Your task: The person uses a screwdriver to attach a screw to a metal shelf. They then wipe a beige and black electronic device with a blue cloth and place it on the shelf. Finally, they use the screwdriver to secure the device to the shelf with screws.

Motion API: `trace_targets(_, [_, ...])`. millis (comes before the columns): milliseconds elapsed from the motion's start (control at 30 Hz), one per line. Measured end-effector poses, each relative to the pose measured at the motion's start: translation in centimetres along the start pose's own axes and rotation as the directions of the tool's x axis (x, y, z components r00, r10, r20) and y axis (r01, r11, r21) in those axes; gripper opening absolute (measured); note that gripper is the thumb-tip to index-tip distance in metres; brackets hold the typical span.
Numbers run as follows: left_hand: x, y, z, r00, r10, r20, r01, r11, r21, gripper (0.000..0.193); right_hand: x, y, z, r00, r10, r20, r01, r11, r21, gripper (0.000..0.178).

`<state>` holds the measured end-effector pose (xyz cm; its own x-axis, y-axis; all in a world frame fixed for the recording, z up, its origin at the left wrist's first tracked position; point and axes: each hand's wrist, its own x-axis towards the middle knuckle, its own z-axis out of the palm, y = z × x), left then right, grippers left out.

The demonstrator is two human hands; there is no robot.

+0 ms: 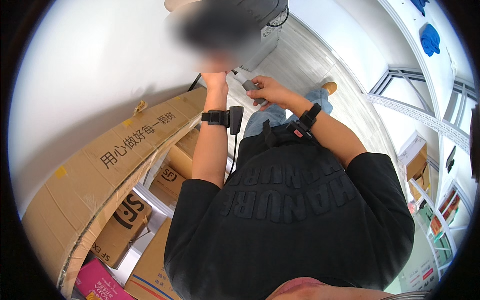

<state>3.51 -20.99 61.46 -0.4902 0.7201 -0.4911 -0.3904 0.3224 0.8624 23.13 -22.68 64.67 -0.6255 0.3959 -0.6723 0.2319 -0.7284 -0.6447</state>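
My right hand (270, 92) is closed around a slim grey handheld tool (254, 92) with a paler front section and a small dark tip. The tool slants up and left, its tip near my left hand. My left hand (215, 76) reaches upward beside the wall; only its wrist end shows clearly. A blurred patch covers its fingers and a dark, rounded shape (217, 30) just above them. What the left hand touches or holds is hidden there. Black straps with small devices sit on both wrists, and a cable hangs from the left one.
A long flattened cardboard carton (90, 175) leans along the white wall at left. Below it are several brown boxes (122, 225) and a pink box (100, 282). A dark grey case (262, 10) stands at the top. White shelving (415, 102) runs along the right, beside pale wood-look flooring (300, 55).
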Motion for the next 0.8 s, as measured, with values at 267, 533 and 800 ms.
trace_targets(267, [-1.1,1.2,0.5,1.0,-0.028,-0.005,0.028,0.999,0.036,0.018,0.4,0.5,0.1,0.991,-0.084,-0.105,0.07,0.99,-0.126,0.056])
trace_targets(533, [-0.7,0.8,0.0,0.999,-0.025,0.023,0.024,0.999,0.046,0.017,0.0,0.3,-0.1,0.991,-0.082,-0.105,0.07,0.992,-0.109,0.052])
trace_targets(800, [-0.7,0.6,-0.2,1.0,-0.011,0.017,0.01,0.999,0.037,0.019,-0.5,-0.3,-0.4,0.996,-0.06,-0.063,0.052,0.992,-0.119,0.052])
